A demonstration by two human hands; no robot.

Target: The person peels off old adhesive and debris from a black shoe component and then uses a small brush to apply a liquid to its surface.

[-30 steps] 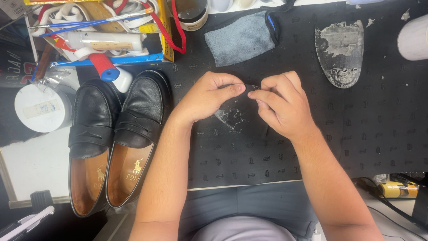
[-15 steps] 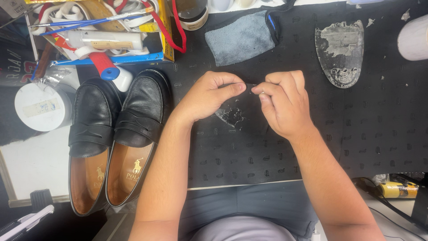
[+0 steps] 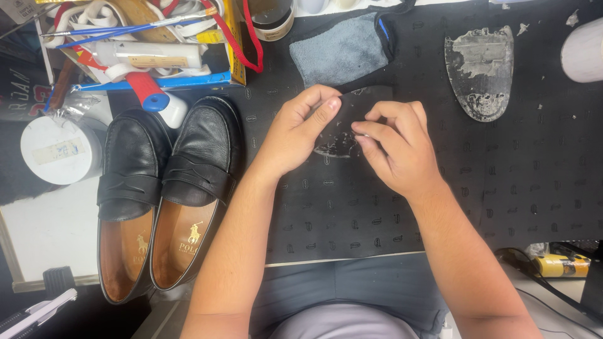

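Both my hands meet over a thin black rubber sole piece (image 3: pixel 352 119) with pale flecks on it, held just above the black patterned mat (image 3: pixel 502 188). My left hand (image 3: pixel 298 129) pinches its left edge between thumb and forefinger. My right hand (image 3: pixel 396 147) grips its right side with curled fingers, and the fingertips pick at its surface. A second worn sole piece (image 3: pixel 480 72), grey with old glue, lies on the mat at the upper right.
A pair of black leather loafers (image 3: pixel 166 188) lies at the left. A cluttered box (image 3: pixel 138 44) of brushes, tubes and straps is behind them. A white round tub (image 3: pixel 59 150), a grey cloth (image 3: pixel 342 50) and a white container (image 3: pixel 584 50) are nearby.
My hands have shifted slightly upward and apart. The black sole piece now shows more between them, lifted toward the grey cloth.
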